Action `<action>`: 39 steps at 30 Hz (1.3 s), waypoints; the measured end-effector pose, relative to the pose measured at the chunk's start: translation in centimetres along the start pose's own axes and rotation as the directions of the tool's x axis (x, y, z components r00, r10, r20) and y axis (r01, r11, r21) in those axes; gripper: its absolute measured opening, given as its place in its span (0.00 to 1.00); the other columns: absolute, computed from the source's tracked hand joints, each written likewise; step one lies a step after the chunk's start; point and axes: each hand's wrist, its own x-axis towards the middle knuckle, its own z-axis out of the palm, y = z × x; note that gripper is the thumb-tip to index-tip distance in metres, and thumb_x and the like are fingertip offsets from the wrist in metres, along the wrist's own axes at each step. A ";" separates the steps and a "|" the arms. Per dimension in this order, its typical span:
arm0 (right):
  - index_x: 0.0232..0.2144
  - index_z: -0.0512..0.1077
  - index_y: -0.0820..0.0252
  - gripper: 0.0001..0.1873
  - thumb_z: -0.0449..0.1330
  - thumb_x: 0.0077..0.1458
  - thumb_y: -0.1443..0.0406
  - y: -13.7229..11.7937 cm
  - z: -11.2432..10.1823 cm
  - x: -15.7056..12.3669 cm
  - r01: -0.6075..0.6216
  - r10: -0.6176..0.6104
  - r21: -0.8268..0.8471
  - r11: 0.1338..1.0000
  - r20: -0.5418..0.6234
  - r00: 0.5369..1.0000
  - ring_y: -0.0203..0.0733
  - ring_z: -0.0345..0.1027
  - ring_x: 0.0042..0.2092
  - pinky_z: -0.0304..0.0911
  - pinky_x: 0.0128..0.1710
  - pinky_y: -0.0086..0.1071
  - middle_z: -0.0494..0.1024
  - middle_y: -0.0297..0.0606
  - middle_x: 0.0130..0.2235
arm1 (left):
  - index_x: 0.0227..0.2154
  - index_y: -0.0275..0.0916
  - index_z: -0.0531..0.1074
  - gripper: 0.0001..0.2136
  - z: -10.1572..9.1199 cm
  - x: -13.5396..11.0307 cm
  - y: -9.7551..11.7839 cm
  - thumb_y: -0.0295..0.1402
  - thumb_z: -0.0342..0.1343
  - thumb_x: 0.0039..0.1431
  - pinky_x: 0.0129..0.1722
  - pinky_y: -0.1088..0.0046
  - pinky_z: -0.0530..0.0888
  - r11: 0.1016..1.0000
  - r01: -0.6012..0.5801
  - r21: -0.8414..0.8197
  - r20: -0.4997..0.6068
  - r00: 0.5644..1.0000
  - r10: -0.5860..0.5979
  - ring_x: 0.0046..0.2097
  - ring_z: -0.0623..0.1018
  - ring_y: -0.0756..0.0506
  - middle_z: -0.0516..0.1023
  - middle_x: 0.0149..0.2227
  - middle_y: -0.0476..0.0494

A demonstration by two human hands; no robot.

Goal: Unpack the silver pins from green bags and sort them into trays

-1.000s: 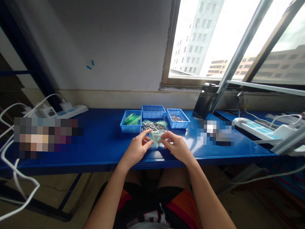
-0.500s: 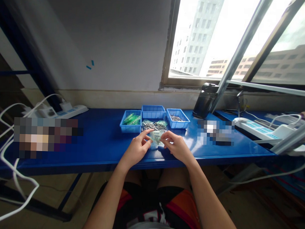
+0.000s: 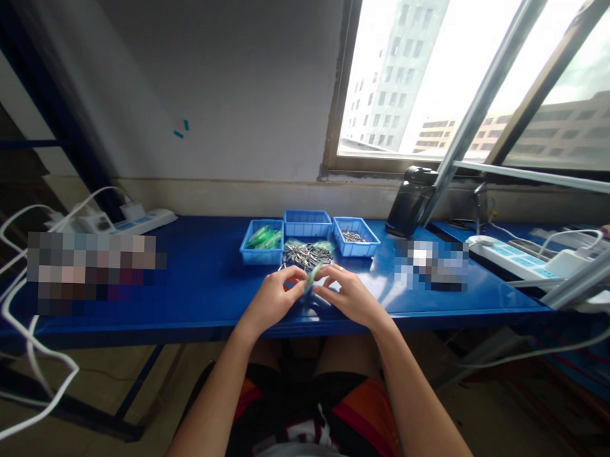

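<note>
Pinching the bag point(image 3: 312, 276) between fingertips, left hand point(image 3: 273, 292) and right hand point(image 3: 351, 295) probably needed light, even pressure, nearer than the metal pile point(image 3: 307, 254).

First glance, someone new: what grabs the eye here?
Probably the bright window at upper right, against the dark wall. Next, near the middle of the blue table, the left hand and right hand pinching a small greenish plastic bag between them. Just beyond sits a pile of metal pieces, with three blue bins around its far side.
</note>
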 end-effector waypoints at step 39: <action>0.36 0.65 0.57 0.07 0.51 0.56 0.62 0.5 0.2 0.2 -0.087 0.095 0.148 0.985 -0.045 0.994 0.36 0.67 0.29 0.63 0.30 0.29 0.72 0.35 0.32 | 0.54 0.45 0.55 0.22 0.4 -0.3 -0.2 0.31 0.48 0.56 0.27 0.77 0.67 0.991 0.061 -0.122 -0.052 0.996 -0.068 0.26 0.71 0.52 0.69 0.25 0.55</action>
